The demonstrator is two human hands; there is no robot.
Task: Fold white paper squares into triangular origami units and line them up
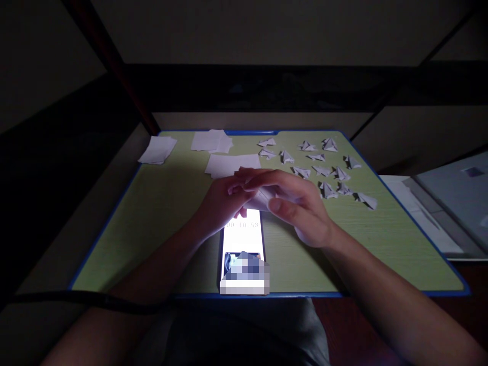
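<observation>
Above the middle of the green table, a folded piece of white paper [260,199] is held between my two hands. My left hand [224,198] has its fingers bent around the paper's left side, partly hidden behind the other hand. My right hand [299,203] arches over the paper, its thumb against the right edge. Below the hands lies a lit phone [243,236] showing timer digits. Just behind them rests a white sheet [232,163]. Several small folded paper shapes [327,189] are spread over the table's back right.
The green table [145,234] has a blue rim. Loose paper stacks lie at its back left [157,150] and back centre [211,141]. A dark cable [95,300] crosses the lower left. White box-like objects [450,203] stand beyond the right edge.
</observation>
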